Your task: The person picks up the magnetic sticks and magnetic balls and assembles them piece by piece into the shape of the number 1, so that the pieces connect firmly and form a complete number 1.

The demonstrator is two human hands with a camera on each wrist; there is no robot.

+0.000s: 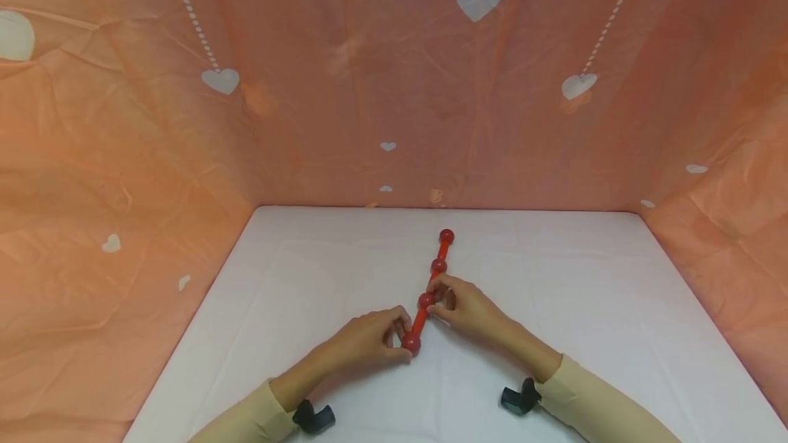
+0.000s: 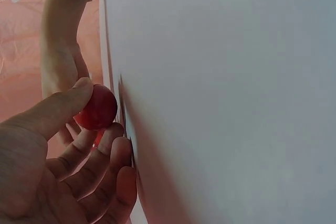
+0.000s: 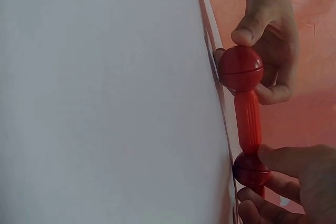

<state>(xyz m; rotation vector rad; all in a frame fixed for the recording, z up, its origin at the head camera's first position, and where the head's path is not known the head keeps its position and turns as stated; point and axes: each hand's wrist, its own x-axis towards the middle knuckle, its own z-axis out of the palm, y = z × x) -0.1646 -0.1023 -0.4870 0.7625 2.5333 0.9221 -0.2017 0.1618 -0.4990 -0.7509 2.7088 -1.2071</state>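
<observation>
A straight chain of red balls joined by ribbed red rods (image 3: 248, 121) lies on the white table, running away from me in the head view. My left hand (image 1: 372, 337) pinches the nearest red ball (image 1: 411, 342) between thumb and fingers, and the left wrist view shows the thumb on that ball (image 2: 100, 107). Farther up the chain, my right hand (image 1: 468, 306) pinches the second ball (image 1: 427, 301); its thumb and fingertips also show around this ball (image 3: 251, 169) in the right wrist view. Two more balls, the farther one (image 1: 447, 236) at the chain's end, lie beyond the right hand.
The white table (image 1: 585, 279) spreads out around both hands. Orange cloth (image 1: 406, 87) with pale hearts hangs behind it and along both sides. A dark device sits at each wrist, the left one (image 1: 314, 418) and the right one (image 1: 520, 397), beside tan sleeves.
</observation>
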